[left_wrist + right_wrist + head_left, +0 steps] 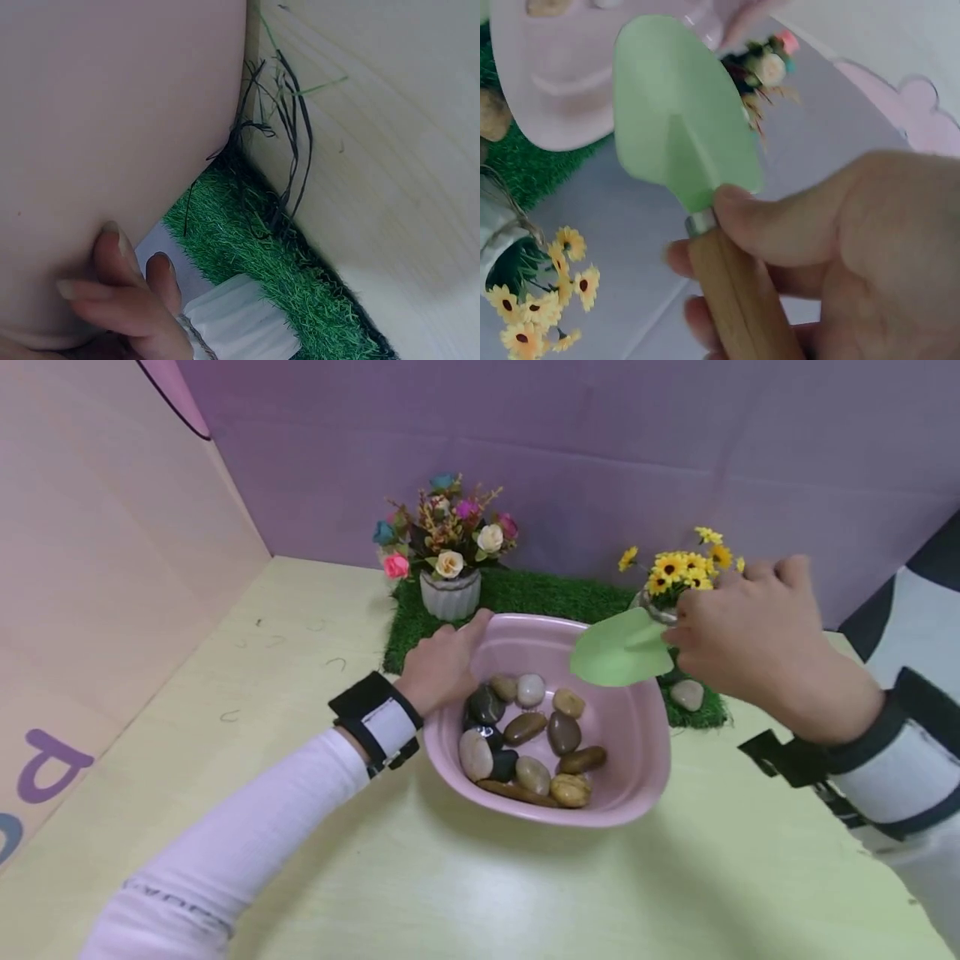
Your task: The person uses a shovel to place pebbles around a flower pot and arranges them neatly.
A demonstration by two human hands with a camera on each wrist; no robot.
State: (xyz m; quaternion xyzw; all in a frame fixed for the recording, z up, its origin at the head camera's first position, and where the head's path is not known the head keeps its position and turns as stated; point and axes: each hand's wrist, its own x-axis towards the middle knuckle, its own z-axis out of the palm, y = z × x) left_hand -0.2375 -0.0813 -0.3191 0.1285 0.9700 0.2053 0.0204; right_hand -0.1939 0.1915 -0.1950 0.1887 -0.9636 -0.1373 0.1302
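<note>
A pink basin (636, 727) with several smooth stones (525, 727) on its floor stands in the middle of the table. My left hand (441, 667) grips its left rim, and in the left wrist view the fingertips (111, 251) press against the outer wall. My right hand (757, 639) holds a small garden trowel (621, 650) above the basin's far right corner. Its light green blade points left over the rim; the right wrist view shows thumb and fingers wrapped around the wooden handle (739, 292). Brown, grey, black and pale stones are bunched toward the basin's left and near side.
Behind the basin lies a green turf mat (555, 595). On it stand a pot of mixed flowers (450, 593) and, behind the right hand, a pot of yellow flowers (678, 568). A loose stone (687, 694) rests on the mat's right part. A purple backdrop (570, 460) closes off the rear.
</note>
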